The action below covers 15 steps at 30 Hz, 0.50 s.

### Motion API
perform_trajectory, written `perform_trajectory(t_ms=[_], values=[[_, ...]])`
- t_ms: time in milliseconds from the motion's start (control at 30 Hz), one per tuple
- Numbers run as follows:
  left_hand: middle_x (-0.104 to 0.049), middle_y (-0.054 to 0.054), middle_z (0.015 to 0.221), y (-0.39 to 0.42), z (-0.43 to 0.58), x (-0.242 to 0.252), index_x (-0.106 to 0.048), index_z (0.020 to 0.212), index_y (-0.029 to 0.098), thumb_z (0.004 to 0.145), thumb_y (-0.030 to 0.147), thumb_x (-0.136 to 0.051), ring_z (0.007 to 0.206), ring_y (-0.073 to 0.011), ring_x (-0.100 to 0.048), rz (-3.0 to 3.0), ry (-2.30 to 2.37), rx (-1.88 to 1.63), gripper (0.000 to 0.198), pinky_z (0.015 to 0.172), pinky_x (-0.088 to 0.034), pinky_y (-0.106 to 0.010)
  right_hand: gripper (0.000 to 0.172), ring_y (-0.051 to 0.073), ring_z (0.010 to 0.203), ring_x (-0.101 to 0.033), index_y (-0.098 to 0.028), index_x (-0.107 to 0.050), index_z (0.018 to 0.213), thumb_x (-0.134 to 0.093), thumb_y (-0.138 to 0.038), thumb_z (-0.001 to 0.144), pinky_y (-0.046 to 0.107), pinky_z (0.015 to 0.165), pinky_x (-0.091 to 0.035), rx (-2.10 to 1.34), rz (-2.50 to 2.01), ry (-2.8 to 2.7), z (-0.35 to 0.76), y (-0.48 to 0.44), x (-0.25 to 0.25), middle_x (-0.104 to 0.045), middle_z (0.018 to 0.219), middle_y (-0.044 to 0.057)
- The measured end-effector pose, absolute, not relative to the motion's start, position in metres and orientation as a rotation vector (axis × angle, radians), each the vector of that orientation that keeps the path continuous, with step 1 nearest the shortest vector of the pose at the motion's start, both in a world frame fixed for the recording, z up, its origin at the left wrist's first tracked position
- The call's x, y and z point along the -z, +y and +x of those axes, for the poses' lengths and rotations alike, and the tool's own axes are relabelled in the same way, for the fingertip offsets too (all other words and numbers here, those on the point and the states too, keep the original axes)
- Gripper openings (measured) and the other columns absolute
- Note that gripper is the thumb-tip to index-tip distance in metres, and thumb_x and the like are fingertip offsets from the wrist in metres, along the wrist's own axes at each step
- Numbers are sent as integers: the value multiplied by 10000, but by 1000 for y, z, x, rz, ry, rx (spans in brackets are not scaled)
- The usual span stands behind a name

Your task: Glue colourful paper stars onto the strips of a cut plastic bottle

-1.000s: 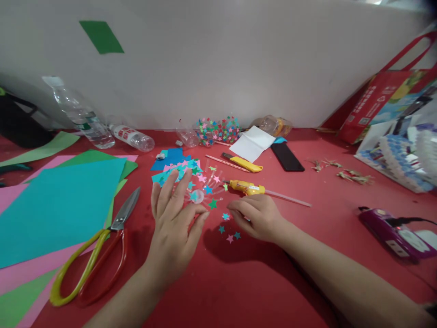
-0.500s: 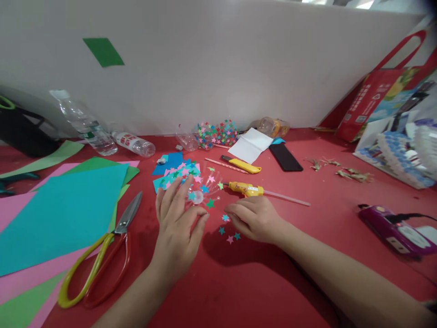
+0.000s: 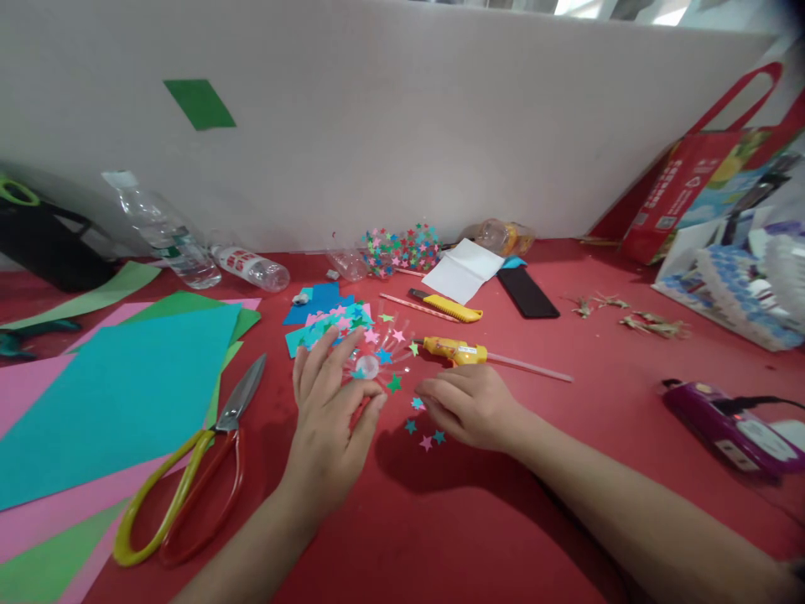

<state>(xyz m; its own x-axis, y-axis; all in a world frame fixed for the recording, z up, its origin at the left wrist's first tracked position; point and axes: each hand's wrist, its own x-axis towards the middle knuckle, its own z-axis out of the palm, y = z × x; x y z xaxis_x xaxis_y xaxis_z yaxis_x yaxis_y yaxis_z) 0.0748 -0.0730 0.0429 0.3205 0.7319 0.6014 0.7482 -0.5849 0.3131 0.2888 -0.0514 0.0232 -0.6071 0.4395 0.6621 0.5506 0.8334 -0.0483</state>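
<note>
Red tabletop [image 3: 408, 537] nearest, bare up to the hands. Scissors [image 3: 227, 419] at far L, lying shut, untouched. L hand [image 3: 327, 436]: back up, outer fingers loosely spread, thumb + index tips nearly meeting; can't tell if anything's pinched. R hand [image 3: 478, 411]: fingers curled, tips bunched just beside the loose stars [image 3: 426, 443]; grip hidden, can't tell. Clear plastic pc [image 3: 368, 367], strips splayed out, lies just beyond L hand's thumb & index, stars on/around it.

Change over last sec: v. little. View has tipped a bit; both hands kept approx. same pose, loose stars same layout. My read: fine finger work or a brief pause, no visible gain on the star work.

Beyond: glue gun [image 3: 454, 351] w/ stick in its rear, then yellow cutter [image 3: 453, 307], then star-covered plastic [image 3: 399, 249] by the wall [image 3: 402, 126].
</note>
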Motion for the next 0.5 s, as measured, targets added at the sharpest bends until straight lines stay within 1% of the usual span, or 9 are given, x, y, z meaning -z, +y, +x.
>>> perform_trajectory(t_ms=[200,500], values=[[-406,-107,1492,-70,75,-41,-634,811,213,890,193,-559,1434,-303,-271,-2518,-1460,1146,111,1157,-156,-619,197,113,535,-540,-179,-571,854,-399,-128,935,248,543,-370,236,-737,-2330,288,-52,-24,-638,632,2],[-448,-121,1455,-72,74,-41,-604,796,202,906,164,-526,1423,-296,-285,-2510,-1439,1168,140,1162,-147,-618,183,118,523,-534,-170,-575,862,-413,-107,920,256,521,-364,225,-720,-2326,287,-53,-26,-626,621,0]])
